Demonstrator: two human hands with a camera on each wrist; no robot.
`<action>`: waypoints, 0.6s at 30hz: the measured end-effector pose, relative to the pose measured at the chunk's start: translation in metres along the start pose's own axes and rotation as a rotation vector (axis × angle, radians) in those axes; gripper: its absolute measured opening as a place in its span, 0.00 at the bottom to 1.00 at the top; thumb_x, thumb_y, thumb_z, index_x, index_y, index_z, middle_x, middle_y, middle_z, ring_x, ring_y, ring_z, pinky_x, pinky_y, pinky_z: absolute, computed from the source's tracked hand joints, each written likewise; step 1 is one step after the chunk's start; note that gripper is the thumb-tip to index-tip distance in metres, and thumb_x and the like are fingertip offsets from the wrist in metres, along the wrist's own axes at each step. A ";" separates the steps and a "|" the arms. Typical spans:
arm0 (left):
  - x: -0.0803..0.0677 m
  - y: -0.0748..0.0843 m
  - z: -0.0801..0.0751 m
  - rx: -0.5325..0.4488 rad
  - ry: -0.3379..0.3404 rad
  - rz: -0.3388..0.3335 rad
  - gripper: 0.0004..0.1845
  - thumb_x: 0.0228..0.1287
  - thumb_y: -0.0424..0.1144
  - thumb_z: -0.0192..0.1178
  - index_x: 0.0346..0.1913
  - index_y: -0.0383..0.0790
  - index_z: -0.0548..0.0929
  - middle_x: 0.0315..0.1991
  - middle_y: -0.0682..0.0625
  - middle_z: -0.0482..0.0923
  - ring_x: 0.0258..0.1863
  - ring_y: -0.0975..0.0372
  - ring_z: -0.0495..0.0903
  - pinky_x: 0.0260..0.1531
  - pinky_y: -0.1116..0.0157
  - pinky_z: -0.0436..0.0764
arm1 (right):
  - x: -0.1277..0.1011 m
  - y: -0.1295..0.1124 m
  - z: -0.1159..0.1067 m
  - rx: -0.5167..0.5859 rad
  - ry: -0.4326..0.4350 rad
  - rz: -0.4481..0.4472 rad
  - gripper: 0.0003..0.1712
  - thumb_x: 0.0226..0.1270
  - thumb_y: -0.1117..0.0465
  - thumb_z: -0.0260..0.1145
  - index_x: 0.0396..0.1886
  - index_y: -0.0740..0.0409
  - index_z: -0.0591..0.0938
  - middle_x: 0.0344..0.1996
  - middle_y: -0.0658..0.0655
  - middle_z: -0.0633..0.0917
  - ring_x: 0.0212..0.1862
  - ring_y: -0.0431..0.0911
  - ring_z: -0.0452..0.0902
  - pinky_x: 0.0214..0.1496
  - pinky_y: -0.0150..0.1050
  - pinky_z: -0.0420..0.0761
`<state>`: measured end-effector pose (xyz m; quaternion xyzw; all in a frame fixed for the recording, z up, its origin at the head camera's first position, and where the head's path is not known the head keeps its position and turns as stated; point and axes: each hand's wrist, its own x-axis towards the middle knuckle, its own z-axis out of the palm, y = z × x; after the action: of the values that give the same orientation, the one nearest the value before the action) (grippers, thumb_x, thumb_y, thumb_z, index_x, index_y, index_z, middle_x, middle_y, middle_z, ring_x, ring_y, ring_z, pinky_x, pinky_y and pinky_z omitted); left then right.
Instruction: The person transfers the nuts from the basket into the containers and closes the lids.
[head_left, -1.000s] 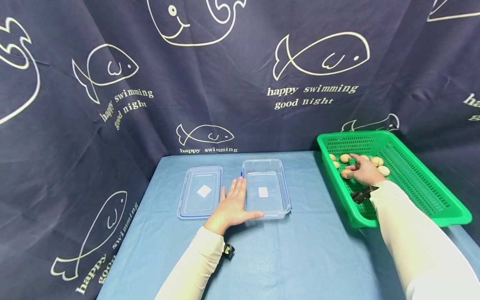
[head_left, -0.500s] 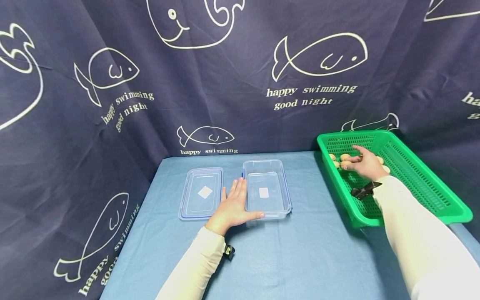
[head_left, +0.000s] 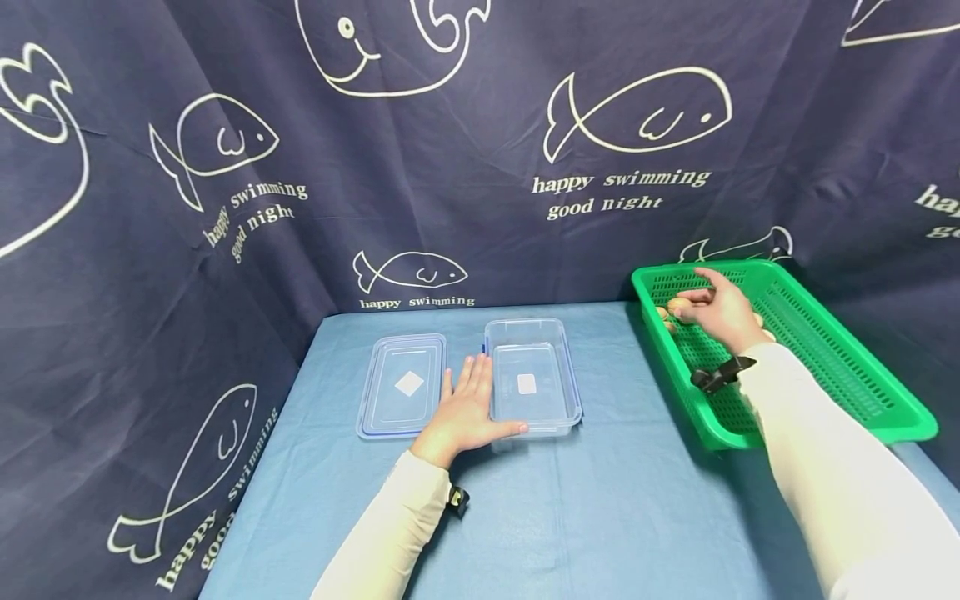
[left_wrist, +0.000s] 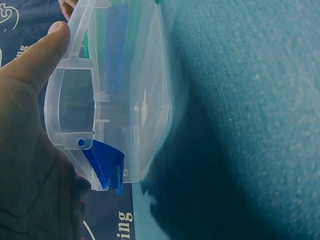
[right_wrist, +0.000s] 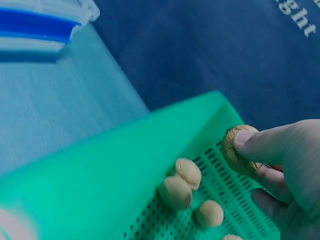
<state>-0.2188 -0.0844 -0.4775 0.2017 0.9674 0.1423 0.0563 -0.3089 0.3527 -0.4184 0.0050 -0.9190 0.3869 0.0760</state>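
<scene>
In the head view my left hand [head_left: 459,418] lies with straight fingers along the left side of a clear plastic food container [head_left: 558,367]. Its thumb rests on the near rim, and the left wrist view shows that thumb touching the edge above a blue clip [left_wrist: 106,162]. My right hand [head_left: 723,317] is inside the green basket [head_left: 678,383] at its far left corner. Between thumb and fingers it pinches a walnut [right_wrist: 235,150], lifted off the basket floor. Several other walnuts [right_wrist: 175,193] lie below it in the right wrist view; some are hidden by the hand in the head view.
A flat clear lid [head_left: 386,400] with a white label lies left of the container. All stands on a blue cloth-covered table [head_left: 570,517]. A dark curtain [head_left: 450,183] with fish prints hangs behind and to the left.
My right hand has moved toward the basket's far left corner and now pinches a walnut raised from the floor. My left hand stays in place on the container.
</scene>
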 end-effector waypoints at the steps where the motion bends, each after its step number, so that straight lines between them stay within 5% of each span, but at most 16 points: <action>1: 0.000 0.000 0.000 -0.001 0.000 0.000 0.70 0.51 0.82 0.54 0.81 0.35 0.40 0.82 0.41 0.39 0.81 0.50 0.36 0.75 0.41 0.34 | 0.000 -0.003 0.001 -0.002 0.009 -0.006 0.50 0.67 0.59 0.72 0.80 0.62 0.55 0.57 0.68 0.83 0.48 0.37 0.81 0.49 0.26 0.72; 6: 0.001 -0.001 0.001 0.003 0.007 0.006 0.69 0.52 0.81 0.54 0.81 0.34 0.41 0.82 0.41 0.40 0.81 0.49 0.37 0.75 0.41 0.35 | 0.000 -0.021 0.005 0.021 0.035 -0.040 0.48 0.66 0.61 0.73 0.80 0.59 0.57 0.56 0.69 0.83 0.40 0.25 0.76 0.39 0.19 0.71; 11: 0.001 -0.001 0.001 -0.002 0.004 0.001 0.69 0.52 0.81 0.54 0.81 0.35 0.41 0.82 0.41 0.40 0.81 0.49 0.35 0.75 0.42 0.33 | 0.001 -0.043 0.012 0.079 0.037 -0.073 0.47 0.66 0.64 0.72 0.79 0.61 0.58 0.56 0.70 0.83 0.36 0.19 0.74 0.41 0.19 0.71; 16: 0.001 0.000 0.000 -0.003 0.000 -0.009 0.70 0.51 0.82 0.55 0.81 0.34 0.42 0.82 0.42 0.40 0.81 0.52 0.32 0.75 0.43 0.32 | 0.001 -0.064 0.023 0.107 0.036 -0.072 0.46 0.66 0.62 0.73 0.78 0.60 0.60 0.57 0.68 0.83 0.41 0.26 0.79 0.40 0.21 0.73; 18: 0.000 0.001 -0.001 -0.004 -0.001 -0.010 0.70 0.51 0.82 0.55 0.81 0.34 0.41 0.82 0.42 0.40 0.81 0.52 0.31 0.75 0.43 0.32 | 0.000 -0.071 0.029 0.117 0.034 -0.075 0.46 0.65 0.63 0.73 0.78 0.60 0.61 0.57 0.68 0.83 0.46 0.37 0.84 0.39 0.21 0.73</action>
<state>-0.2187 -0.0839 -0.4764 0.1968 0.9681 0.1440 0.0581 -0.3081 0.2825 -0.3880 0.0371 -0.8924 0.4371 0.1058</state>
